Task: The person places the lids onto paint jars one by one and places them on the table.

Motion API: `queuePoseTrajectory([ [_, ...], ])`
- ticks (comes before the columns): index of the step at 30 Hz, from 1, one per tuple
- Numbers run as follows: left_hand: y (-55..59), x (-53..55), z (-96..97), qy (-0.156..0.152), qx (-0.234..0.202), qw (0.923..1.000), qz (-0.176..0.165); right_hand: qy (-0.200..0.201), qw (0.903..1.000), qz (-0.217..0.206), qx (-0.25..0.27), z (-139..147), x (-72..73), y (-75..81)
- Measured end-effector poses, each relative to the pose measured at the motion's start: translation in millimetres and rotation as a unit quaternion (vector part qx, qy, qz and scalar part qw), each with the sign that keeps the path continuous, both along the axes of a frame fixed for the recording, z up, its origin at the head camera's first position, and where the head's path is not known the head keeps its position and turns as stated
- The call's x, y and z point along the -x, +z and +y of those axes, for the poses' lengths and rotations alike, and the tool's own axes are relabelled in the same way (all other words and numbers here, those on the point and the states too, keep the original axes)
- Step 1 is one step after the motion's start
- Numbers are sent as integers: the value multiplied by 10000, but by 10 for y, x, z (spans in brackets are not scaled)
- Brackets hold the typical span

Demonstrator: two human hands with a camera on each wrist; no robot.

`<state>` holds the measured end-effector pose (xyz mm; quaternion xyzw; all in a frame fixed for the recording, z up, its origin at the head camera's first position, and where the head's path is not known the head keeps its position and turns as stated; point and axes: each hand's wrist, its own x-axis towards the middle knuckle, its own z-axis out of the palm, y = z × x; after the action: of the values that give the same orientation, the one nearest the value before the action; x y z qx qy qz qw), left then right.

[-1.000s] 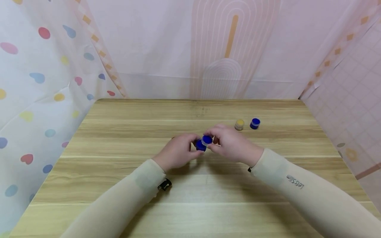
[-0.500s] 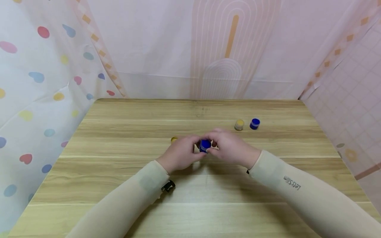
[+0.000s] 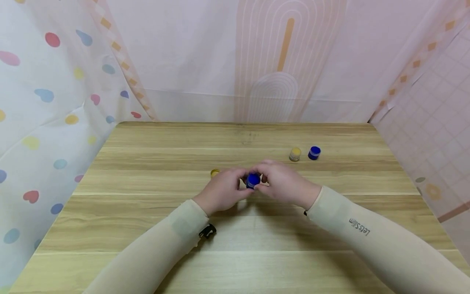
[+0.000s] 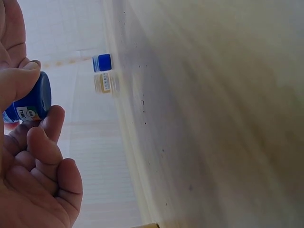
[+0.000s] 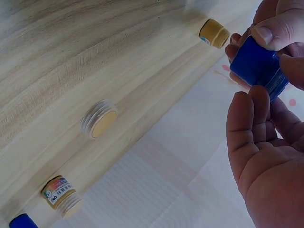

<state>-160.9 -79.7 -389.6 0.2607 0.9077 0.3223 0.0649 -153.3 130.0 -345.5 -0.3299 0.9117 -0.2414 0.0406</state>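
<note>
A small blue paint jar (image 3: 253, 180) sits between both hands over the middle of the table. My left hand (image 3: 224, 190) grips it from the left, thumb on the near side. From the right, the fingers and thumb of my right hand (image 3: 286, 181) pinch its upper part. In the right wrist view the blue jar (image 5: 254, 59) is tilted, and a clear ridged part (image 5: 275, 81) shows at one end. Part of a printed label (image 4: 29, 113) is visible in the left wrist view. Whether the clear top is seated fully I cannot tell.
Behind my left hand stands a yellow jar (image 3: 214, 172), partly hidden. Farther back right are another yellow jar (image 3: 295, 154) and a blue jar (image 3: 314, 153). A clear ridged lid-like piece with a yellow face (image 5: 99, 118) lies on the wooden table (image 3: 169, 147).
A second ago the right hand held a blue-topped piece above and right of the jar. It has come down onto the jar, and both hands drew closer, uncovering the left yellow jar.
</note>
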Motion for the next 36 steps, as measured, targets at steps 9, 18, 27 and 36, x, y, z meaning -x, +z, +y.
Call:
queuePoseTrajectory([
  [9, 19, -11, 3, -3, -18, 10000, -75, -64, 9998, -116, -131, -18, -14, 29],
  [18, 1, -5, -3, 63, 7, 9999, -137, -110, 9996, -235, -107, -24, -9, 32],
  [27, 8, 1, -7, 74, -101, 9996, -268, -6, 9997, -227, 66, 13, 10, 0],
  [36, 16, -4, 6, 142, -62, 9994, -321, -274, 9990, -341, 98, 27, 30, -22],
])
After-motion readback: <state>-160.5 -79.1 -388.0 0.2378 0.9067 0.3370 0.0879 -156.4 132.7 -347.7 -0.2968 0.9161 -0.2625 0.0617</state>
